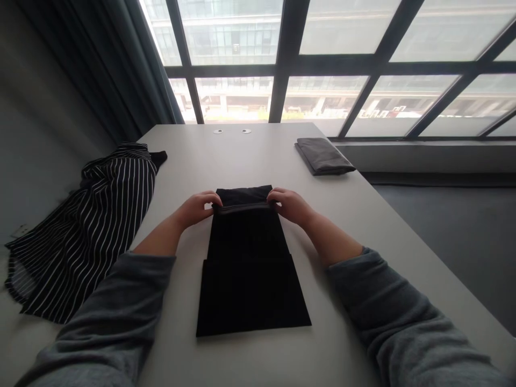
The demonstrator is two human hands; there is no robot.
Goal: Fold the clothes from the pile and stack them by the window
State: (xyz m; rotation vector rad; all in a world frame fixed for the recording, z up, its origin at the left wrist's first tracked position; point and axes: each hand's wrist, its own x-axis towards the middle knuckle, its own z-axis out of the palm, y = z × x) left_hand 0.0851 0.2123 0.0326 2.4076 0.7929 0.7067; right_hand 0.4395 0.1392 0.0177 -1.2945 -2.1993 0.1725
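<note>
A black cloth [250, 258] lies flat on the white table, narrower at its far part and wider at its near part. Across its far end runs a folded band. My left hand [198, 208] pinches the left end of this band between thumb and fingers. At the right end, my right hand [291, 205] pinches the same band. Both hands are level with each other, with the cloth stretched between them.
The white table [193, 156] reaches to the windows. A striped black-and-white garment [116, 215] lies along its left side, partly hanging over the edge. A folded grey cloth [323, 156] rests near the right edge. Two round white fittings [246, 131] sit at the far end.
</note>
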